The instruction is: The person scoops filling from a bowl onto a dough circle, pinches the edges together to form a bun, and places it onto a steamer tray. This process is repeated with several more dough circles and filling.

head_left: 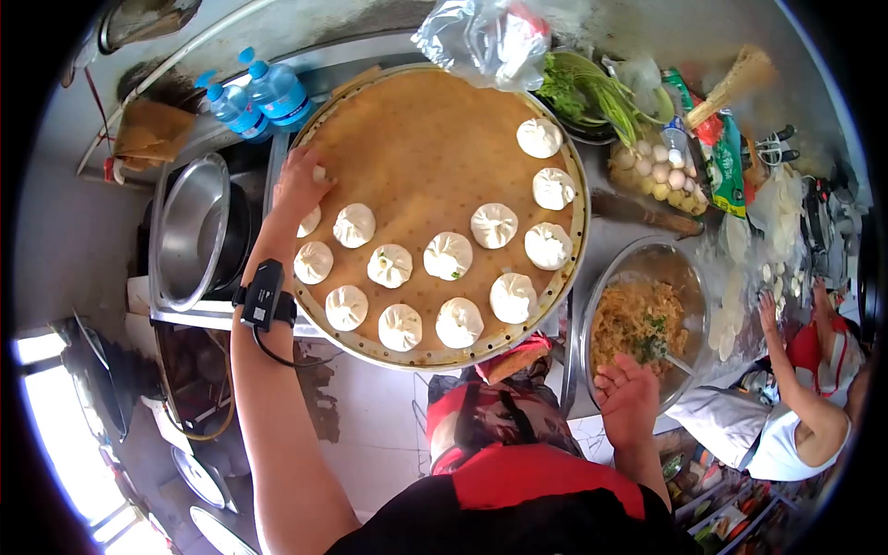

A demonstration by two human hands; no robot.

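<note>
My left hand point(298, 190) reaches over the left rim of a large round steamer tray point(407, 139). Its fingers close around a white steamed bun point(319, 174), mostly hidden by the hand. Another bun point(310, 222) shows partly beside my wrist. Several pleated buns point(449, 255) stand along the lower and right parts of the tray, spaced apart. My right hand point(629, 398) hovers at the near edge of a metal bowl point(597, 277) of shredded filling point(638, 314). Its fingers are curled in, with nothing visible in them. A spoon handle point(680, 363) leans out of the filling beside it.
Two blue pump bottles point(277, 92) and a metal basin point(192, 231) stand at the left. Greens point(592, 92), a bag of eggs point(657, 171) and a rolling pin point(646, 215) lie to the right. Another person point(800, 435) works at the floured counter on the far right.
</note>
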